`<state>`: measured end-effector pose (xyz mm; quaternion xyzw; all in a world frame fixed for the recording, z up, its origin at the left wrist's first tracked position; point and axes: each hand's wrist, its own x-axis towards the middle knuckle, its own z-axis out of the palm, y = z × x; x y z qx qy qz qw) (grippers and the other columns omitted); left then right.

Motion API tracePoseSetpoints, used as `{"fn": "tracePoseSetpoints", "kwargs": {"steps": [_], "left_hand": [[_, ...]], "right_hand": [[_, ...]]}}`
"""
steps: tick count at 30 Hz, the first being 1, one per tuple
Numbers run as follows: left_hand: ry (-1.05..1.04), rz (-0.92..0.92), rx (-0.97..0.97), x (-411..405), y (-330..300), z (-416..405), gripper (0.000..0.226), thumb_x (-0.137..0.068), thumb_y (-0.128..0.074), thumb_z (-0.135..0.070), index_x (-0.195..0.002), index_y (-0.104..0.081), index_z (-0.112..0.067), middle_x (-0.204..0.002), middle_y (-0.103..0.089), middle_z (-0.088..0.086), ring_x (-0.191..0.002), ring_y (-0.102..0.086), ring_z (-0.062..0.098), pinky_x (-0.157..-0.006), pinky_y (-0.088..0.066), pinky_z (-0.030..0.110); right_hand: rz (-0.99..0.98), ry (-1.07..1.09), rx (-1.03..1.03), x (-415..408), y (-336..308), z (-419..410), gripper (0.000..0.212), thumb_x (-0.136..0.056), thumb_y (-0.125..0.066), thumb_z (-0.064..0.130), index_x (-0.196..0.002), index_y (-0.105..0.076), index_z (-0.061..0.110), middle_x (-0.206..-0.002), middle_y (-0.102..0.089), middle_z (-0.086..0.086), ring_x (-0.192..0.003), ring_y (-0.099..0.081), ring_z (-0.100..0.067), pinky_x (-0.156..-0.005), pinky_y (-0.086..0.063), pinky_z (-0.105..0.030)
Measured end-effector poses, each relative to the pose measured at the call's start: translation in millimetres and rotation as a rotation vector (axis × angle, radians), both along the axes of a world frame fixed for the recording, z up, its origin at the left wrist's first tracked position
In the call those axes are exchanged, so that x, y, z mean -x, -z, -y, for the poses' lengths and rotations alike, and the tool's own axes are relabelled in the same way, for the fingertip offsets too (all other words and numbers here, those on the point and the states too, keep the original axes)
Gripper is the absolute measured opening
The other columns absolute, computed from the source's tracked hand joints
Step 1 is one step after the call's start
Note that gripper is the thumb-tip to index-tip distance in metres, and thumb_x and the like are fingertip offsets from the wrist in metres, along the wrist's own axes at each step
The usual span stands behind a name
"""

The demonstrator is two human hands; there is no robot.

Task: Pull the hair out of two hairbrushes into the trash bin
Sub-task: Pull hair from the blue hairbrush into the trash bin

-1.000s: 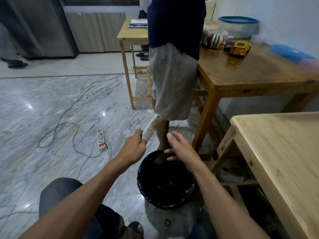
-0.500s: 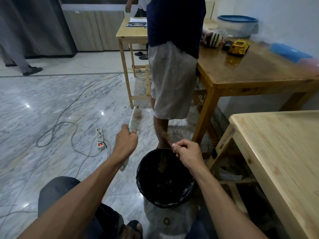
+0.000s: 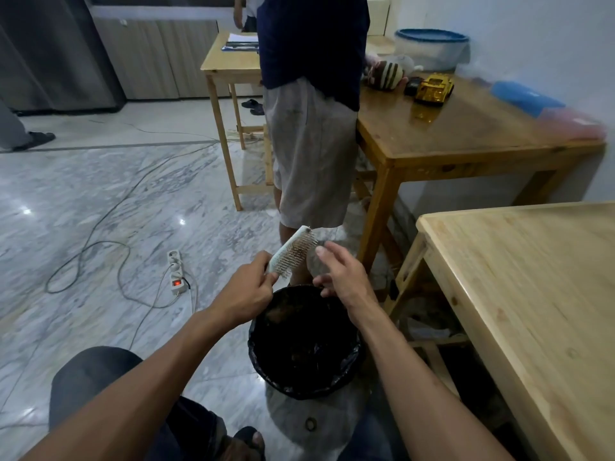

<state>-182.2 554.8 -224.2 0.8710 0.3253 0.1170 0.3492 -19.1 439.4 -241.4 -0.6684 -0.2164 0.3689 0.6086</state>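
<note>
- Fingers (image 3: 266,261) of our left hand (image 3: 246,291) are curled tight around the handle of a hairbrush (image 3: 293,252), just left of the frame's middle
- We hold that brush tilted, its head pointing up and to the right, the bristles facing right toward our other hand
- Our right hand (image 3: 342,277) is just beside the bristles with its fingers loosely spread and gripping nothing; the index fingertip is close to the bristle tips, and we cannot tell whether it touches them
- We cannot make out any hair in the bristles at this size
- Directly below both hands, at the lower middle of the frame, a trash bin (image 3: 266,371) lined with a black bag sits on the marble floor (image 3: 66,201); some brownish clumps show inside it near the far rim
- Behind the brush, at the upper middle, another person (image 3: 312,128) in a dark top and pale shorts stands close to the bin
- At the right edge we see a pale wooden table (image 3: 532,294), and above it, in the upper right, a darker wooden table (image 3: 466,128) with a yellow toy car (image 3: 432,89) on it
- At the left of the middle a white power strip (image 3: 176,271) with a red switch lies on the floor among loose cables
</note>
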Motion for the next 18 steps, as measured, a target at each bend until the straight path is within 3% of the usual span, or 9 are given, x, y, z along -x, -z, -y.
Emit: {"fn": "tracePoseSetpoints", "kwargs": {"steps": [3,5,8,12,18], "left_hand": [[0.04,0.001,-0.007,-2.1,0.8,1.9,0.003,-0.102,-0.05,-0.019,-0.105,-0.05,-0.019,-0.073,-0.059,0.005,-0.066,-0.055,0.023,-0.06,-0.04,0.039],[0.023,0.013,-0.02,-3.0,0.7,0.8,0.003,-0.102,-0.051,-0.018,-0.105,-0.051,-0.018,-0.071,-0.056,0.004,-0.063,-0.052,0.021,-0.059,-0.038,0.037],[-0.04,0.001,-0.051,-4.4,0.7,-0.7,0.004,-0.1,-0.052,-0.015,-0.103,-0.049,-0.017,-0.07,-0.054,0.003,-0.061,-0.05,0.02,-0.056,-0.035,0.036],[-0.289,0.061,-0.024,-4.9,1.6,-7.1,0.005,-0.102,-0.047,-0.015,-0.099,-0.046,-0.011,-0.073,-0.054,0.008,-0.062,-0.049,0.022,-0.052,-0.031,0.036],[-0.13,-0.001,-0.122,0.0,3.1,-8.4,0.007,-0.101,-0.049,-0.015,-0.102,-0.044,-0.011,-0.067,-0.051,0.007,-0.058,-0.049,0.025,-0.052,-0.031,0.037]], "right_hand": [[0.01,0.025,-0.051,0.3,4.7,-5.9,0.008,-0.096,-0.072,0.028,-0.102,-0.069,0.025,-0.073,-0.075,0.006,-0.058,-0.066,-0.007,-0.054,-0.053,-0.022],[0.052,0.099,-0.012,-0.9,13.3,-7.0,0.009,-0.095,-0.074,0.022,-0.086,-0.073,0.02,-0.059,-0.067,0.004,-0.053,-0.061,-0.008,-0.054,-0.052,-0.023],[0.117,0.121,0.056,-3.1,22.0,-1.9,0.017,-0.092,-0.076,0.018,-0.076,-0.075,0.018,-0.056,-0.066,0.005,-0.056,-0.061,-0.009,-0.059,-0.054,-0.027],[0.208,0.082,0.173,0.2,31.5,10.6,0.015,-0.09,-0.074,0.023,-0.075,-0.075,0.02,-0.068,-0.074,-0.001,-0.064,-0.067,-0.012,-0.067,-0.061,-0.037],[0.187,-0.041,0.218,6.0,33.9,24.3,0.01,-0.097,-0.069,0.028,-0.095,-0.078,0.025,-0.082,-0.076,-0.001,-0.067,-0.068,-0.009,-0.061,-0.058,-0.027]]}}
